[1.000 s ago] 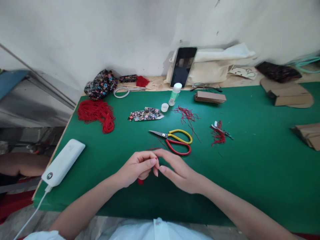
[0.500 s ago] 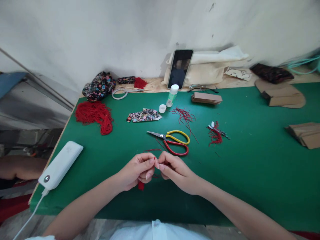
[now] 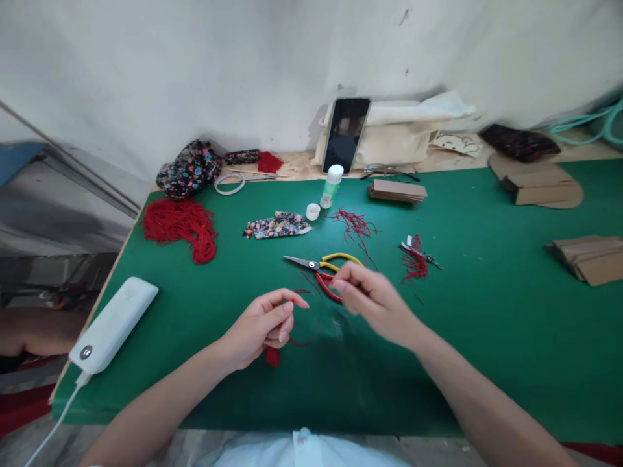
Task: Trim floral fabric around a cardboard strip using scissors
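Note:
My left hand is closed on a small bundle of red thread, whose lower end hangs under the palm. Thin red strands curve out to the right of its fingers. Apart from it and to the right, my right hand is pinched above the red handle of the scissors; anything between its fingertips is too small to make out. The scissors have one yellow and one red handle and lie with blades to the left. Loose red thread pieces lie beyond them.
A red yarn skein and a white power bank lie at left. Floral fabric, a glue stick and its cap are mid-table. Behind stands a phone; cardboard pieces are at right.
My right hand has moved away from my left hand, to the right and slightly up, over the scissors' handles. My left hand stays nearly in place with the red bundle.

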`<action>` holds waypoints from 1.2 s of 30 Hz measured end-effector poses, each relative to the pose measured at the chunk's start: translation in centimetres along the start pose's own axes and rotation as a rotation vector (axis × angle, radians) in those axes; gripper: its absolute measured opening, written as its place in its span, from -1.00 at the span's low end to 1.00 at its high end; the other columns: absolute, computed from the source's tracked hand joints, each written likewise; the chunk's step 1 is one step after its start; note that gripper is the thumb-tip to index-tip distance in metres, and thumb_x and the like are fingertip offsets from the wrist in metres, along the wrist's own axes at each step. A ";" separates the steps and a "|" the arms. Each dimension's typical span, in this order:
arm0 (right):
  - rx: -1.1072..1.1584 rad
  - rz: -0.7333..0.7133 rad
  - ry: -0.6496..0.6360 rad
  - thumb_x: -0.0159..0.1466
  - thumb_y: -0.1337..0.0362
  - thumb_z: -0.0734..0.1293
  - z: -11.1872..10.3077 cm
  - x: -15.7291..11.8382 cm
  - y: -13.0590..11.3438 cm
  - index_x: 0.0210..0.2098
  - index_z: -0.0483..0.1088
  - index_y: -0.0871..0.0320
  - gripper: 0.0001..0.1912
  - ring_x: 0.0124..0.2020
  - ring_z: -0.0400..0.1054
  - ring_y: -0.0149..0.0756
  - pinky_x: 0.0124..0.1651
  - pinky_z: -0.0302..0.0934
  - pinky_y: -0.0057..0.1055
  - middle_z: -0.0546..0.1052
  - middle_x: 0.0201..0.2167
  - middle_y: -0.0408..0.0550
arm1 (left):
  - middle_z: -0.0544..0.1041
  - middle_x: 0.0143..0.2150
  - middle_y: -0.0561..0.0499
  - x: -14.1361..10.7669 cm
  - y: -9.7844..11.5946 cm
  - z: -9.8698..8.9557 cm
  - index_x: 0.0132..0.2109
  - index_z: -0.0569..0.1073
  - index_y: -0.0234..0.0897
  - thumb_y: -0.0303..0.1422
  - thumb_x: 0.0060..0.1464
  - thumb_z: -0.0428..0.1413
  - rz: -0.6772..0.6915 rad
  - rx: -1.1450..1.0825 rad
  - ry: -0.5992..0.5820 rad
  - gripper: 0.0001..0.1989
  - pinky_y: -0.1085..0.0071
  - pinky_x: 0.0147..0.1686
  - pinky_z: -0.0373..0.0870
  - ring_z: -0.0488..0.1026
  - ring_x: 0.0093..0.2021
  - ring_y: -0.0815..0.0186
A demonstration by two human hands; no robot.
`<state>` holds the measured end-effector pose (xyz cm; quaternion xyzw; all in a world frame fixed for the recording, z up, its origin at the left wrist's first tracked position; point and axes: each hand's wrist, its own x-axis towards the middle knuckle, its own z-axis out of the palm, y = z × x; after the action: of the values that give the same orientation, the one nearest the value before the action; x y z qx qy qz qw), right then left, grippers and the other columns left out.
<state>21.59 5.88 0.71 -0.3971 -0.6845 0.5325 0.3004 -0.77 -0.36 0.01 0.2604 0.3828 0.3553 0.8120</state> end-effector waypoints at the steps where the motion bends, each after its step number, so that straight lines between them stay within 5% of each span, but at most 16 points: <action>1: -0.114 0.001 0.040 0.40 0.02 0.21 -1.5 0.3 -0.1 -0.38 0.26 0.11 -0.66 -0.60 0.06 -0.45 -0.50 -0.04 -0.46 0.21 -0.63 -0.27 | 0.28 -0.65 0.23 0.0 0.0 0.0 -0.15 0.46 -0.30 -0.09 0.14 0.28 0.002 0.014 0.007 -0.64 0.57 -0.64 -0.22 -0.14 -0.66 0.58; 8: -0.896 0.179 0.216 0.34 0.18 0.25 -11.9 0.8 3.7 -0.49 0.27 0.08 -0.73 -0.54 0.25 -0.28 -0.40 0.05 -0.32 0.42 -0.58 -0.06 | 0.31 -0.64 0.22 -0.1 0.1 0.0 -0.17 0.44 -0.32 -0.05 0.13 0.26 -0.016 0.086 0.004 -0.60 0.54 -0.63 -0.22 -0.15 -0.66 0.59; 12: -0.992 0.188 0.164 0.34 0.14 0.26 -14.1 0.4 5.8 -0.43 0.44 0.12 -0.72 -0.30 0.42 -0.10 -0.24 0.22 -0.22 0.55 -0.35 0.12 | 0.31 -0.64 0.21 0.0 0.1 0.0 -0.21 0.43 -0.33 -0.04 0.13 0.25 -0.004 0.120 -0.003 -0.59 0.54 -0.63 -0.21 -0.13 -0.66 0.59; 15: -1.021 0.149 0.252 0.38 0.15 0.19 -14.1 0.2 5.5 -0.29 0.51 0.17 -0.68 -0.09 0.46 0.00 -0.06 0.29 -0.13 0.58 -0.14 0.21 | 0.31 -0.64 0.21 0.0 0.2 0.0 -0.24 0.42 -0.33 -0.01 0.12 0.25 -0.006 0.150 -0.005 -0.58 0.54 -0.63 -0.19 -0.12 -0.66 0.59; 21: -0.992 -0.038 0.553 0.40 0.16 0.15 -12.6 0.6 4.3 -0.25 0.49 0.22 -0.65 -0.09 0.47 -0.02 0.03 0.30 -0.14 0.59 -0.17 0.27 | 0.38 -0.64 0.16 0.1 0.6 0.1 -0.24 0.42 -0.33 0.04 0.09 0.23 0.035 0.237 0.012 -0.53 0.53 -0.64 -0.19 -0.09 -0.68 0.58; 25: -0.934 -0.190 0.596 0.40 0.16 0.17 -9.9 1.4 4.0 -0.28 0.47 0.17 -0.69 -0.17 0.47 -0.07 -0.07 0.34 -0.16 0.59 -0.26 0.14 | 0.43 -0.62 0.13 0.1 0.9 0.0 -0.21 0.43 -0.33 0.06 0.08 0.24 0.076 0.269 0.019 -0.52 0.52 -0.63 -0.15 -0.07 -0.68 0.57; 32: -0.816 -0.522 0.125 0.44 0.24 0.18 -0.5 0.7 3.0 -0.07 0.46 0.17 -0.75 -0.11 0.45 -0.09 -0.02 0.33 -0.13 0.58 -0.19 0.13 | 0.47 -0.59 0.06 0.6 0.7 -0.2 -0.25 0.48 -0.36 0.11 0.05 0.23 0.103 0.339 0.033 -0.47 0.51 -0.62 -0.11 0.00 -0.68 0.56; 36: -0.843 -0.598 -0.097 0.42 0.26 0.20 2.6 -0.2 3.4 -0.04 0.46 0.23 -0.74 -0.08 0.43 -0.07 0.01 0.35 -0.09 0.56 -0.13 0.17 | 0.47 -0.57 0.06 -0.1 1.9 -0.8 -0.26 0.49 -0.34 0.11 0.15 0.14 0.150 0.526 0.095 -0.48 0.53 -0.60 -0.01 0.13 -0.65 0.51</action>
<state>20.28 4.82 -3.22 -0.2457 -0.9362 0.1192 0.2214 -2.14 0.86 0.90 0.4732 0.4791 0.3147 0.6689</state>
